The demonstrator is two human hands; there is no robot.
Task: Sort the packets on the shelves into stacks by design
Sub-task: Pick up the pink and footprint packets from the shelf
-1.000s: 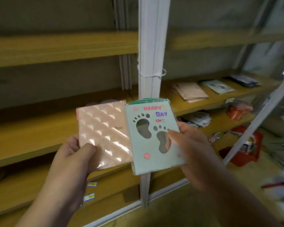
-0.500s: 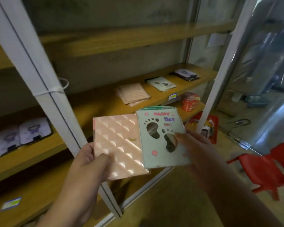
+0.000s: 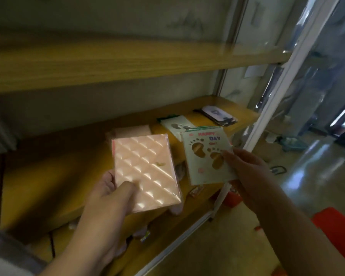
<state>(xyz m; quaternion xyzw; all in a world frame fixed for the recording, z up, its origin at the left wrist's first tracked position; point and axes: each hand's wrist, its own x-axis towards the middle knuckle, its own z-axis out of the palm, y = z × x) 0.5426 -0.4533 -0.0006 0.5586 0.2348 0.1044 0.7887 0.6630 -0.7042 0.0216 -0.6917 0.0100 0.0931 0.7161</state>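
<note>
My left hand (image 3: 110, 198) grips a pink quilted packet (image 3: 145, 168) by its lower left corner, thumb on its face. My right hand (image 3: 247, 172) holds a pale green footprint packet (image 3: 203, 156) printed "HAPPY DAY" by its right edge. Both packets hover over the middle wooden shelf (image 3: 58, 176), side by side and apart. On that shelf behind them lie a pink packet stack (image 3: 129, 131), a footprint packet stack (image 3: 174, 125) and a dark-edged packet stack (image 3: 217, 115) farther right.
An upper wooden shelf (image 3: 108, 64) runs overhead. A white metal upright (image 3: 277, 92) stands at the right end of the shelving. Red items (image 3: 232, 198) sit low by the upright, and a red chair (image 3: 335, 230) stands on the glossy floor at right.
The view has swung right along the shelving. The two packets have moved apart and now hang over the shelf just in front of the pink and footprint stacks.
</note>
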